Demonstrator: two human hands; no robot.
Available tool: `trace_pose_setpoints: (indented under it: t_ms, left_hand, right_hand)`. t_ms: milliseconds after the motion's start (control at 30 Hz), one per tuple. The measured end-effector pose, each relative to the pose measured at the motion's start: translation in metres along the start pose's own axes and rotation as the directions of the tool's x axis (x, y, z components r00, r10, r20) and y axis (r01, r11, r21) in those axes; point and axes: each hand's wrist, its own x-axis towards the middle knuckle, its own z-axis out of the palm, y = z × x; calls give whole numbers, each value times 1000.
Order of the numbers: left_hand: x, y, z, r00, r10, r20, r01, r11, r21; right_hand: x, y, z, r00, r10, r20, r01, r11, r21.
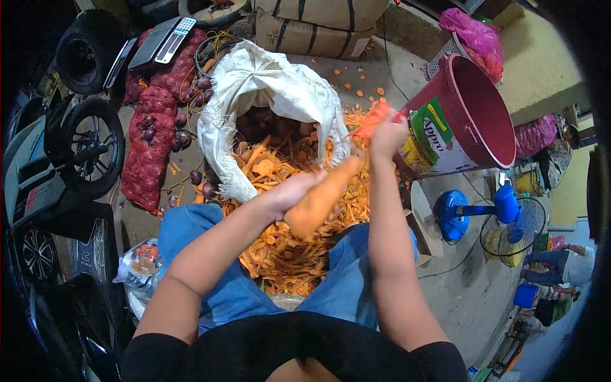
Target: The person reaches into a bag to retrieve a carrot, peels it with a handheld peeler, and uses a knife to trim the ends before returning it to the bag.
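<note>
Left fingers (pixel 312 181) grip the carrot (pixel 323 198); right fingers (pixel 396 126) clasp a blurred red tool (pixel 374 118). I should stroke away from the left fingers.

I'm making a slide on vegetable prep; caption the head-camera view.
Left hand gripping a carrot, right hand holding a blurred red object, above orange peelings beside an open white sack.

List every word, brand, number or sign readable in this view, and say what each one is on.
"...ddy": green part of the label on the dark red bucket; its first letters are unclear.
Too small or blurred to read: print on the strapped brown package, keys of the scale, markings on the motorcycle panel.
</note>
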Motion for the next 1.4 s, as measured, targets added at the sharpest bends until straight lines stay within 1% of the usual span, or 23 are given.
trace_pose_setpoints:
  t_ms: [67,133,200,267,333,367,433,467,533,600,700,733,767,867,933,1000,1067,1100,1167,1200,1267,1367,1400]
  left_hand:
    - [-9,8,12,999,-16,-39,17,1000,18]
    - [-9,13,10,997,-26,-71,29,999,43]
    - [-1,12,-10,961,55,-273,-102,981,-162]
    - [10,8,-37,963,97,-252,-150,967,-204]
    - [12,11,-44,980,173,-101,-197,921,-337]
    - [16,13,-34,946,126,-297,-221,924,-312]
    - [21,10,-38,930,163,-331,-276,902,-333]
    - [23,9,-39,910,197,-364,-331,876,-351]
    - [23,9,-37,906,193,-377,-327,885,-331]
    - [24,10,-30,860,136,-492,-273,937,-218]
    - [27,7,-37,907,122,-402,-189,973,-131]
    - [26,7,-39,943,99,-318,-117,992,-39]
    - [21,5,-23,937,5,-350,-28,998,-61]
    - [4,7,5,967,27,-252,3,993,117]
    - [-4,16,11,971,29,-238,-24,999,24]
    - [-6,23,6,975,42,-218,-58,996,-68]
    - [-2,24,-11,940,20,-339,-75,986,-148]
    - [4,20,-19,934,93,-346,-162,971,-176]
    - [16,15,-34,935,103,-339,-198,946,-257]
    - [19,14,-38,938,106,-329,-222,915,-336]
    - [20,13,-38,918,113,-381,-246,915,-320]
    - [21,11,-40,902,143,-407,-277,915,-292]
    - [20,11,-42,932,152,-329,-224,955,-195]
  right_hand:
    - [11,10,-4,996,50,-80,-55,996,-66]
    - [10,-4,-11,983,179,-38,-176,981,78]
    - [2,-9,-3,985,171,8,-170,975,144]
    - [-36,-46,-7,975,76,210,-137,946,295]
    - [-64,-56,-4,915,90,392,-224,924,310]
    - [-75,-54,-1,914,91,395,-225,924,309]
    - [-93,-48,4,854,-122,506,-91,922,376]
    - [-98,-47,4,854,-121,506,-91,923,375]
    - [-103,-54,-1,849,-292,442,176,942,285]
    - [-100,-52,-2,850,-274,449,170,951,260]
    - [-85,-33,9,880,-221,421,175,974,146]
    - [-70,-18,16,919,-144,367,104,986,127]
    - [-53,-9,18,948,-66,311,31,993,114]
    - [7,16,4,1000,-14,21,17,992,-122]
    - [13,26,4,999,34,-40,-40,987,-154]
    - [13,23,5,997,81,-8,-81,994,75]
    - [-17,-20,-3,984,69,165,-110,962,249]
    - [-34,-35,-3,966,58,252,-142,933,330]
    - [-67,-47,-1,905,-7,425,-139,940,310]
    - [-81,-52,-1,905,-6,426,-140,940,311]
    - [-98,-59,-3,843,-172,509,64,973,223]
    - [-98,-50,3,858,-258,445,168,958,230]
    - [-92,-41,9,858,-258,445,169,958,230]
